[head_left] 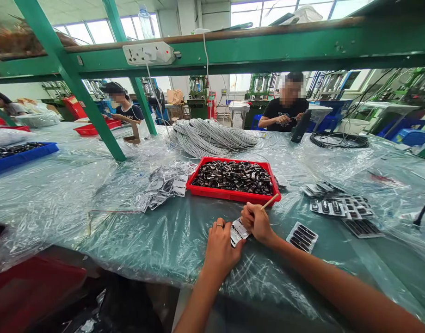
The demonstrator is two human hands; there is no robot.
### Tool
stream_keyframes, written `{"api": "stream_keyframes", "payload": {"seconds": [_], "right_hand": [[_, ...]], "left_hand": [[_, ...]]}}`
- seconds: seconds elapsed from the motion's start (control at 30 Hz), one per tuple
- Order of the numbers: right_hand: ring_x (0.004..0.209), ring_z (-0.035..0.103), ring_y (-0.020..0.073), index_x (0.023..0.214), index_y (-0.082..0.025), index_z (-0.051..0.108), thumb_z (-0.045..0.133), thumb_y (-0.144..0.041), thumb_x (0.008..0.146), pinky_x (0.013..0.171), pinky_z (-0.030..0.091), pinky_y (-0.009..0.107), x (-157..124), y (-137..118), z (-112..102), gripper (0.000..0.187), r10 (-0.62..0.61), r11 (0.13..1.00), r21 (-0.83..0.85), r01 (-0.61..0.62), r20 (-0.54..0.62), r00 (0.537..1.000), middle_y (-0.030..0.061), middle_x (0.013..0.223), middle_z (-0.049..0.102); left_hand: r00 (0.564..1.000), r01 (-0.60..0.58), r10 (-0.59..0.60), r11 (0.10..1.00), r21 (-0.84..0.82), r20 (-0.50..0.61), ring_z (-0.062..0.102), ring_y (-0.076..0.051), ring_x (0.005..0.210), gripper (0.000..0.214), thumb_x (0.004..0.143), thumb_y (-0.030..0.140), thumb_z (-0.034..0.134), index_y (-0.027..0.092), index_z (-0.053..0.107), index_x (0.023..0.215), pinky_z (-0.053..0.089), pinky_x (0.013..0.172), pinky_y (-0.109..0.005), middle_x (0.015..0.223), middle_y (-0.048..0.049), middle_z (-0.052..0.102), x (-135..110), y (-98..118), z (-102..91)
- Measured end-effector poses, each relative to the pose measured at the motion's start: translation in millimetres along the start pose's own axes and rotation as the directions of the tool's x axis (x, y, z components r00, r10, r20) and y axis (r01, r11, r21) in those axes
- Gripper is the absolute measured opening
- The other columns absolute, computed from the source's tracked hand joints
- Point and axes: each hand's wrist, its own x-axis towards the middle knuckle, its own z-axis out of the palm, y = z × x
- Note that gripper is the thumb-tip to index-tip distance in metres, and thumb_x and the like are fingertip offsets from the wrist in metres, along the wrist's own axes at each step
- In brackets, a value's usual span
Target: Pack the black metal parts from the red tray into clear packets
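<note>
A small silver pack (239,232) with dark markings lies on the sheeted table in front of me. My left hand (222,243), with a ring on one finger, grips its left and lower edge, partly covering it. Closed around a thin wooden stick (269,201), my right hand (256,223) rests at the pack's upper right; the stick's lower end is hidden by the fingers. Just right of my hands sits a similar pack (302,237) with several black pieces in rows. Behind them stands a red tray (233,194) heaped with small black parts (233,176).
Silver sheets (165,182) are piled left of the tray, and filled packs (340,204) are stacked at right. Behind lie a grey cable coil (212,138) and a black cable coil (339,140). A green frame post (90,101) rises at left. Co-workers sit across the table.
</note>
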Motion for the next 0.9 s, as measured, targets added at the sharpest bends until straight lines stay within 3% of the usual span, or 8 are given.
{"api": "stream_keyframes", "payload": {"seconds": [0.2,0.3,0.4,0.47,0.5,0.57,0.7,0.9], "right_hand": [[0.038,0.013,0.0063,0.046,-0.023,0.028,0.052,-0.047,0.082,0.040,0.015,0.025,-12,-27,-22,0.050,0.064,0.998,0.000,-0.064,0.046,0.997,-0.0090,0.042,0.019],[0.039,0.021,0.0082,0.056,-0.022,0.038,0.053,-0.047,0.084,0.040,0.020,0.023,-3,-41,-38,0.040,0.099,0.949,-0.303,-0.086,0.025,0.995,-0.0086,0.046,0.027],[0.059,0.053,0.0152,0.079,-0.021,0.058,0.060,-0.033,0.082,0.055,0.043,0.027,-3,-45,-54,0.012,0.044,0.567,-0.822,0.044,0.084,0.995,0.0002,0.066,0.058],[0.089,0.062,0.0238,0.098,-0.018,0.063,0.057,-0.029,0.085,0.080,0.049,0.037,-4,-41,-56,0.018,-0.080,0.294,-0.939,0.181,0.164,0.983,0.0108,0.094,0.067],[0.100,0.061,0.0266,0.106,-0.017,0.062,0.053,-0.030,0.088,0.089,0.047,0.042,-4,-39,-53,0.024,-0.143,0.243,-0.945,0.220,0.190,0.971,0.0146,0.105,0.066],[0.107,0.060,0.0272,0.115,-0.016,0.061,0.043,-0.033,0.095,0.093,0.046,0.044,1,-36,-43,0.032,-0.207,0.312,-0.915,0.258,0.199,0.958,0.0155,0.113,0.065],[0.082,0.063,0.0215,0.101,-0.020,0.066,0.050,-0.031,0.092,0.075,0.050,0.036,31,-40,-19,0.021,-0.279,0.531,-0.792,0.302,0.173,0.945,0.0063,0.090,0.067],[0.076,0.059,0.0188,0.096,-0.020,0.065,0.053,-0.020,0.091,0.074,0.049,0.034,76,-56,-3,0.013,-0.508,0.354,-0.789,0.501,0.288,0.812,0.0049,0.085,0.064]], "left_hand": [[1.000,0.005,-0.006,0.999,-0.049,-0.027,0.054,-0.030,0.106,0.035,0.080,0.034,0.064,0.018,0.057,0.111,0.042,0.093,-0.044,0.111,-0.0108,0.055,-2,2,-1.5],[0.998,0.023,-0.034,0.981,-0.191,-0.054,0.055,-0.029,0.108,0.035,0.075,0.027,0.067,0.019,0.056,0.107,0.043,0.096,-0.043,0.110,-0.0101,0.058,0,-2,-7.5],[0.994,0.059,-0.091,0.920,-0.388,-0.064,0.059,-0.026,0.102,0.039,0.071,0.027,0.071,0.020,0.053,0.105,0.046,0.091,-0.039,0.105,-0.0073,0.063,7,-7,-19.0],[0.988,0.076,-0.130,0.877,-0.474,-0.082,0.062,-0.023,0.091,0.042,0.068,0.030,0.074,0.021,0.051,0.102,0.048,0.084,-0.037,0.098,-0.0047,0.064,16,-8,-26.8],[0.986,0.075,-0.140,0.862,-0.501,-0.094,0.062,-0.022,0.087,0.043,0.067,0.030,0.074,0.021,0.051,0.101,0.049,0.081,-0.035,0.096,-0.0036,0.064,21,-8,-30.0],[0.986,0.044,-0.124,0.838,-0.544,-0.111,0.062,-0.019,0.082,0.045,0.066,0.027,0.073,0.020,0.051,0.105,0.049,0.077,-0.033,0.094,-0.0021,0.065,33,-6,-34.1],[0.995,-0.030,-0.044,0.721,-0.692,-0.089,0.064,-0.019,0.086,0.050,0.070,0.032,0.072,0.019,0.054,0.115,0.049,0.077,-0.031,0.100,-0.0045,0.068,61,-5,-36.8],[0.962,-0.056,-0.222,0.415,-0.908,-0.161,0.062,-0.016,0.073,0.047,0.074,0.054,0.069,0.014,0.065,0.099,0.049,0.065,-0.026,0.084,-0.0046,0.068,118,-11,-51.3]]}}
